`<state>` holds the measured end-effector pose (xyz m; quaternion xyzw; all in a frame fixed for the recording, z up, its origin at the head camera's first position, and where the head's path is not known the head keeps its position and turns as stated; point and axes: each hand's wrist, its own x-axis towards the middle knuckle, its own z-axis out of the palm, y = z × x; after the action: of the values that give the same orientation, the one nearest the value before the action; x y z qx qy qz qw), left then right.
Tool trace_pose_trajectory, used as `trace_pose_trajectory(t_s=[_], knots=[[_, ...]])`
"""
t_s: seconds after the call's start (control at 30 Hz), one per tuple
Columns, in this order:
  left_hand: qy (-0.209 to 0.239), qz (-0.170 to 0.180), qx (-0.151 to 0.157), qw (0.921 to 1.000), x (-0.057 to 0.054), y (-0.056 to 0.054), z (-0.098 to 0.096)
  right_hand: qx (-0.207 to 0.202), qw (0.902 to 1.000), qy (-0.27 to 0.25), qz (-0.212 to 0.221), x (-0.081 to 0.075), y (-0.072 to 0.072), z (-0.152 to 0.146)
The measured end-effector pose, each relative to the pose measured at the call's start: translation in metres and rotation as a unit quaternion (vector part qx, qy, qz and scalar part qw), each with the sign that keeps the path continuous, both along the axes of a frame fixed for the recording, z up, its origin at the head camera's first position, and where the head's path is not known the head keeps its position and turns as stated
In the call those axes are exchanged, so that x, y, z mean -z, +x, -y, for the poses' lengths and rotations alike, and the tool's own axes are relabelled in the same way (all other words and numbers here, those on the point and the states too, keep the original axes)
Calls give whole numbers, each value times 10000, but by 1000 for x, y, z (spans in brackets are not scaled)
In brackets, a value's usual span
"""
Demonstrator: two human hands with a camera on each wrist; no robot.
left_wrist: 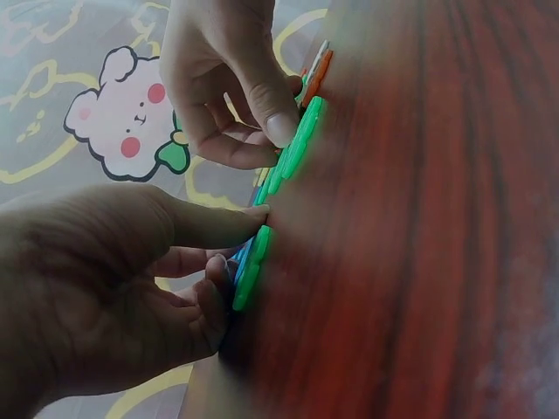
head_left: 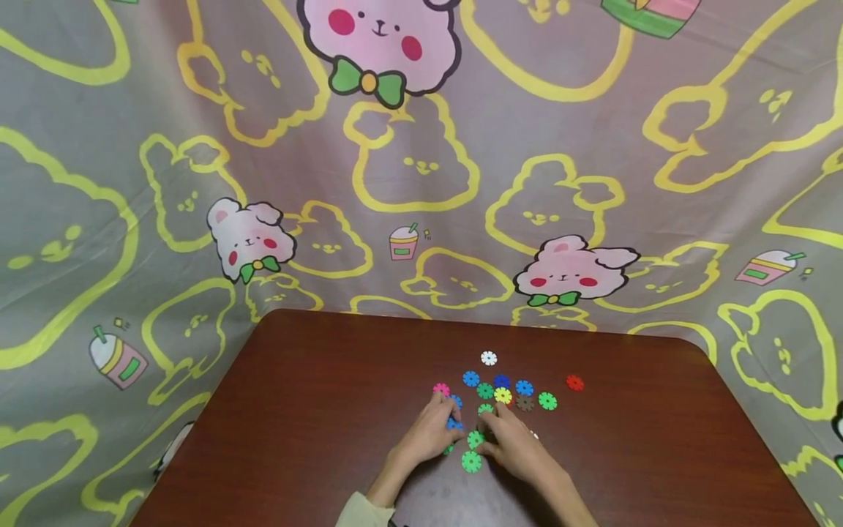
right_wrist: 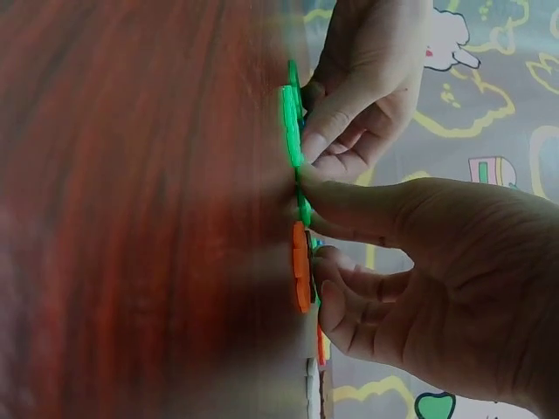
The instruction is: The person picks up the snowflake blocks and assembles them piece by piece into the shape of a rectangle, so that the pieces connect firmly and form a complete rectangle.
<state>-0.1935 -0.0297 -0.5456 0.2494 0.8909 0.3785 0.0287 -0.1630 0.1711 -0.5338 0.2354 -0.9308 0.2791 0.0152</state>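
Note:
Notched plastic discs lie flat on the brown table (head_left: 316, 410) around both hands. My left hand (head_left: 428, 432) rests low at the left of the group, fingers bent near a pink disc (head_left: 440, 389), thumb beside a blue disc (head_left: 454, 424). Part of a green disc (left_wrist: 251, 275) shows under it in the left wrist view. Opposite, my right hand (head_left: 516, 443) has its thumb right at a green disc (head_left: 475, 440), with its bent fingers apart from the thumb near another. Another green disc (head_left: 470, 462) lies between the hands, closer to me. Orange disc (right_wrist: 301, 266) shows beside the right hand.
Beyond the hands are a white disc (head_left: 489, 358), a yellow disc (head_left: 503, 395), a brown disc (head_left: 525, 402) and several blue and green ones. A red disc (head_left: 575, 383) lies off to the right. Patterned cloth (head_left: 421, 278) hangs round the table's back and sides.

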Motion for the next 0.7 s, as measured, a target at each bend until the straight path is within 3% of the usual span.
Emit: trace_pose_trajectory(t_s=[0.27, 0.47, 0.7], knots=[[37, 267, -101, 9996, -2, 0, -1, 59, 9980, -530, 339, 2, -2, -1], [-188, -98, -194, 9996, -1, 0, -2, -9, 9961, -814, 353, 1, -8, -4], [-484, -159, -605, 9969, -4, 1, -1, 264, 9951, -929, 217, -8, -12, -13]])
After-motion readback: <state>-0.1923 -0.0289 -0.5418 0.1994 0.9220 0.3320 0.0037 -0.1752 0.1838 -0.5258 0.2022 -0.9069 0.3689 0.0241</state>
